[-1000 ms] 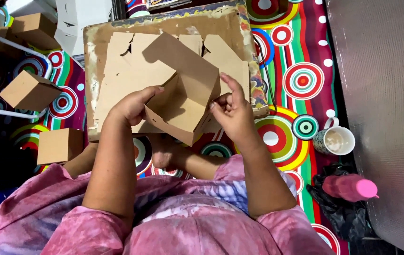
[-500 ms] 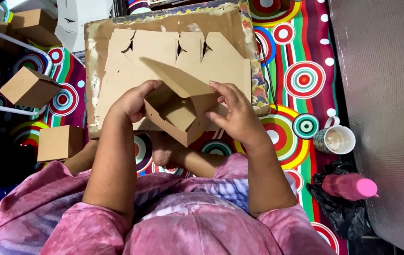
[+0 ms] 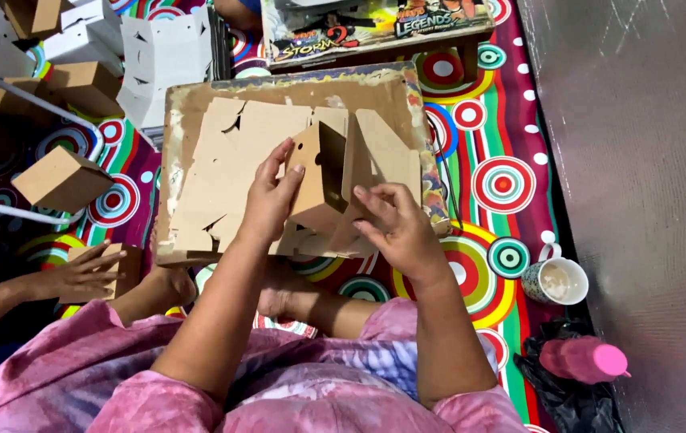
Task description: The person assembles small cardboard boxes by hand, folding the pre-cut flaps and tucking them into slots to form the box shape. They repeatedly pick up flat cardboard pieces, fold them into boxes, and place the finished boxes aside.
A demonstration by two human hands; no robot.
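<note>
mug (image 3: 556, 281) right, another person's hand (image 3: 78, 273) left

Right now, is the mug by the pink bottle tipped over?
No, the mug stands upright on the patterned mat, its open mouth facing up, above the pink bottle.

even bright overhead light, soft shadows, slight compression blur, left edge darker.

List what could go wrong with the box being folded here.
The half-folded cardboard box is pinched only at its edges by the left hand and right hand, so a panel may spring open or crease wrongly. The mug stands close by on the patterned mat; a stray elbow might tip it.
</note>
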